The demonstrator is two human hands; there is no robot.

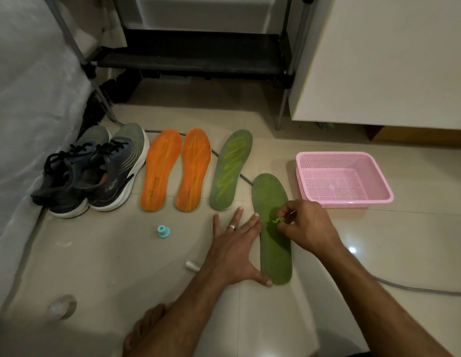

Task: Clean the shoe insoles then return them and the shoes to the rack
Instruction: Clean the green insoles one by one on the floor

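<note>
Four insoles lie on the tiled floor. Two orange insoles (161, 170) (193, 170) and a green insole with yellow-green streaks (230, 170) form a row. A second green insole (272, 202) lies nearest me. My left hand (237, 249) rests flat, fingers spread, against its left edge. My right hand (303, 226) pinches a small tube over the insole, with a curl of light green paste (277, 220) at its tip. A pair of dark grey sneakers (95, 173) stands at the left. The black shoe rack (193, 55) is behind.
A pink plastic basket (344, 180) sits to the right of the insoles. A small teal cap (163, 231), a small white tube (192, 266) and a clear tape roll (62, 306) lie on the floor. A grey cable (404, 288) runs across the tiles. My foot (144, 328) shows at the bottom.
</note>
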